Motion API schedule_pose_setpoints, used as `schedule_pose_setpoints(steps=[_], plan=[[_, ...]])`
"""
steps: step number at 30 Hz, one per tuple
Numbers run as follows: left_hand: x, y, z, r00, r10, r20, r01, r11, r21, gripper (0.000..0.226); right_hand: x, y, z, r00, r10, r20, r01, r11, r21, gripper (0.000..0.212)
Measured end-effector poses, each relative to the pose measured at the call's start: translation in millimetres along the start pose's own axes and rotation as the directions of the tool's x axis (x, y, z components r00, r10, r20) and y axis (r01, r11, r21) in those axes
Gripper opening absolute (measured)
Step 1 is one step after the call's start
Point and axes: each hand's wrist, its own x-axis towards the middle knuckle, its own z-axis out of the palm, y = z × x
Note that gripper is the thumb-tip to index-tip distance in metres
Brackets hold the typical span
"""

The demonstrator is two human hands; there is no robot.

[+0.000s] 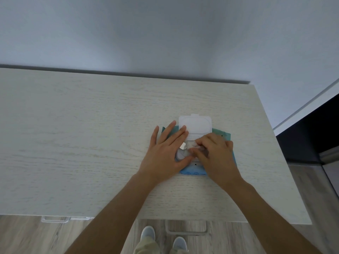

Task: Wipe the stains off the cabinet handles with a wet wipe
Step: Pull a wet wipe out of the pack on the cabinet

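left hand [166, 153] flat, fingers straight; right hand [213, 154] fingers curled, pinching

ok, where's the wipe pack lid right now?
Head view: the lid is flipped open toward the wall, right of centre on the cabinet top, just beyond the left hand and right hand.

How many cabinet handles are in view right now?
2. One handle pokes out below the cabinet top's front edge at lower left; the other handle sits below the front edge near centre, just above the shoes. More may be hidden under the top.
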Motion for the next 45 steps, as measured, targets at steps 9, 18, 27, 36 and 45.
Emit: schedule_pose_setpoints(steps=[9, 18, 27, 36, 45], plan=[[1, -1, -1, 1.0, 0.004, 0.012, -0.004, 1.0, 0.013, 0.075, 5, -7, -4, 0.981, 0.18, -0.074, -0.157, 0.955, 0.25, 0.007], [1, -4, 3, 1.0, 0.01, 0.009, -0.01, 1.0, 0.013, 0.071, 24, -13, -26, 0.927, 0.325, -0.186, -0.238, 0.895, 0.377, 0.013], [1, -3, 2, 1.0, 0.012, -0.001, -0.012, 1.0, 0.019, 0.073, 15, -17, -11, 0.995, 0.084, -0.052, -0.073, 0.98, 0.186, 0.018], [2, -2, 3, 1.0, 0.021, -0.022, -0.021, 1.0, 0.022, 0.071, 13, -3, -26, 0.977, 0.175, -0.119, -0.147, 0.965, 0.217, 0.025], [2, -1, 2, 0.999, 0.025, -0.032, -0.024, 0.999, 0.023, 0.072, 9, -4, -18, 0.999, 0.022, -0.04, -0.015, 0.985, 0.171, 0.011]])
